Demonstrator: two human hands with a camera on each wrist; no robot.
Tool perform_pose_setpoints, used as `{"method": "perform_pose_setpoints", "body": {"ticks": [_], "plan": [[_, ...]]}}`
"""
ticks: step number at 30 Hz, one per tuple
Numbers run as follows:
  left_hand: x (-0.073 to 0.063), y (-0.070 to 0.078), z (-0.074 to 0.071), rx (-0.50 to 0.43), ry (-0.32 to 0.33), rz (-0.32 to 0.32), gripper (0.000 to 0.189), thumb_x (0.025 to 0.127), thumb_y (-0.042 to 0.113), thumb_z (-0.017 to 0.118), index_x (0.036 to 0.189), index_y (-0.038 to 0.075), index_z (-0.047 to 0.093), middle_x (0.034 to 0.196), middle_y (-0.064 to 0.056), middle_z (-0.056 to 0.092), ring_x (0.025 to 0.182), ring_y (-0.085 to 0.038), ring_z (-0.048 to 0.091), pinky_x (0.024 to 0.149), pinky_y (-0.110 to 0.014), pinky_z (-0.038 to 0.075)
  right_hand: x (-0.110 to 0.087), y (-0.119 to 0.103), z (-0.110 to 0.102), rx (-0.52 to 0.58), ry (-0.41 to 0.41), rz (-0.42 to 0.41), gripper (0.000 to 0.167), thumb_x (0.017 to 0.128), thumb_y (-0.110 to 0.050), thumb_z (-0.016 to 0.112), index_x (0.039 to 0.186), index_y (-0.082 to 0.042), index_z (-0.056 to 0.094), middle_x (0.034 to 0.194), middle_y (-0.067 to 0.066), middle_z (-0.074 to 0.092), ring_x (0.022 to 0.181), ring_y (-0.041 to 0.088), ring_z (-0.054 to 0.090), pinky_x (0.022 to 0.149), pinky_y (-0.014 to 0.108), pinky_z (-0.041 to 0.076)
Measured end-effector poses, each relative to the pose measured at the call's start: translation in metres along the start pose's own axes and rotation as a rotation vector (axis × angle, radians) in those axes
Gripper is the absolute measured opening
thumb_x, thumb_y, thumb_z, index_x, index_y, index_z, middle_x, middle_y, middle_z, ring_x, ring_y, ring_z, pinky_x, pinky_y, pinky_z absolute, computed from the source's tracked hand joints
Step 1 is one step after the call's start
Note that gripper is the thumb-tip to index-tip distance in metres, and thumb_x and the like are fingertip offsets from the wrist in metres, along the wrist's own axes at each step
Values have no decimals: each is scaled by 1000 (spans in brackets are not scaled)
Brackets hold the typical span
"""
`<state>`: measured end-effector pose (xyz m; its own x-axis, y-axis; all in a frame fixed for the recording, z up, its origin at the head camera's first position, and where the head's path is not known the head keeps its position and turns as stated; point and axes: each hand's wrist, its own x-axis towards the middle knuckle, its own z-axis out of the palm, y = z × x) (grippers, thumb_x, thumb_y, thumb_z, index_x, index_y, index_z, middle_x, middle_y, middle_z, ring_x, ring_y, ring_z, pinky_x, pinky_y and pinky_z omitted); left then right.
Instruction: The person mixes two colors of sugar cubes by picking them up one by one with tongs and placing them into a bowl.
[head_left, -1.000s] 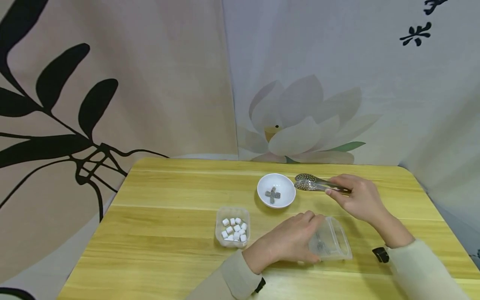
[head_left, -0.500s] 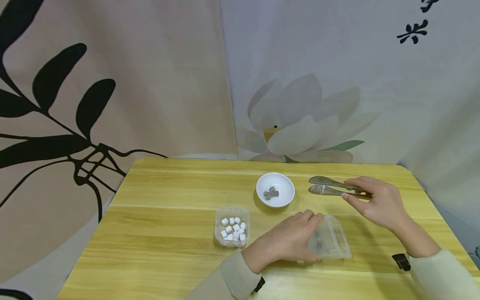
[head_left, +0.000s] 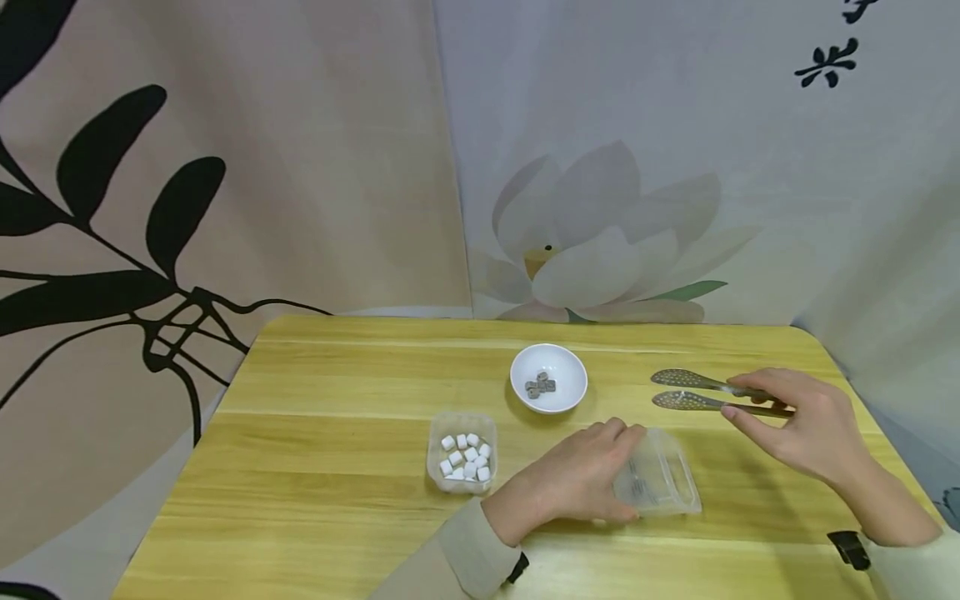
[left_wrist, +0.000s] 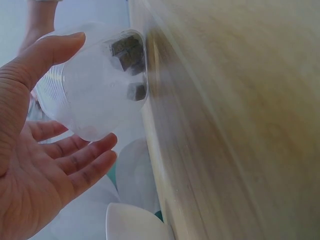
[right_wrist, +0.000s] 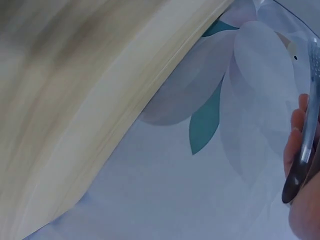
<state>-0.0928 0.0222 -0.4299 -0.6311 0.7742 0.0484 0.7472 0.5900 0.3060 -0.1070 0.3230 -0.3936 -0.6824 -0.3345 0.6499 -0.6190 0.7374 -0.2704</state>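
My left hand (head_left: 573,475) holds a clear plastic container (head_left: 671,479) on the table, thumb on one side and fingers on the other. Through its wall in the left wrist view, several dark grey cubes (left_wrist: 129,52) lie at the bottom. Metal tongs (head_left: 686,401) with perforated tips are gripped by my right hand (head_left: 817,425) at the right. Their arms are apart, with nothing visible between the tips. A white bowl (head_left: 558,357) behind the left hand contains several grey cubes (head_left: 540,387). The right wrist view catches only part of the tongs (right_wrist: 311,117) and fingers.
Left of my left hand stands another clear plastic container (head_left: 433,454) with several white cubes (head_left: 468,458) in it. All stand on a wooden table (head_left: 322,467). A printed curtain (head_left: 360,208) hangs behind its far edge.
My right hand has drawn the tongs away from the white bowl, to the right and slightly nearer. The grey cubes in the bowl have shifted. The left hand stays on the container.
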Motion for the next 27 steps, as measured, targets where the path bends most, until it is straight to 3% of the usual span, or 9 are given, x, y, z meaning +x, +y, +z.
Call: {"method": "perform_pose_setpoints", "body": {"ticks": [3,5,10,12,17,24,27], "plan": [[0,0,1,-1,-3,-1,94,76,50,92,147,12,45,121,2,56,100,-5,53,87,-15,46,-10,3,-5,15,20,17,35,65,-18,92,97,-12,82,99,-22,71,83,-18,57,64,10,49],[0,0,1,-6,-9,0,94,76,50,91,148,12,44,121,2,56,100,-5,53,86,-15,46,-17,6,-8,15,36,8,34,69,-28,93,97,-12,82,102,-26,68,84,-17,57,65,10,49],[0,0,0,-6,-20,-3,95,78,51,90,150,12,43,123,2,55,101,-6,52,86,-16,45,-32,13,-16,-28,37,-32,53,82,-64,80,94,-13,82,94,-12,73,89,-16,56,66,16,49],[-1,0,0,-3,-22,-9,96,78,51,90,151,12,43,123,2,55,101,-6,53,85,-16,45,-36,14,-19,-59,13,-32,51,80,-64,82,94,-15,82,90,-7,74,93,-17,54,65,20,49],[-1,1,-1,6,-17,-11,95,77,51,91,150,11,44,122,2,56,99,-6,53,85,-16,46,-41,11,-26,-129,-51,-38,40,65,-46,93,92,-19,82,85,-1,75,94,-14,54,60,21,48],[-2,0,-1,-5,-26,-15,96,79,51,89,153,11,43,124,3,55,99,-5,51,83,-15,44,-42,3,-26,-165,-100,-70,34,72,-49,88,93,-23,81,85,-10,73,83,-4,59,58,21,49],[-1,0,-2,-5,-26,-15,96,79,51,89,154,12,42,124,3,55,99,-5,51,83,-15,44,-41,0,-22,-157,-102,-92,38,79,-59,83,92,-23,80,85,-12,72,78,1,62,59,22,49]]}}
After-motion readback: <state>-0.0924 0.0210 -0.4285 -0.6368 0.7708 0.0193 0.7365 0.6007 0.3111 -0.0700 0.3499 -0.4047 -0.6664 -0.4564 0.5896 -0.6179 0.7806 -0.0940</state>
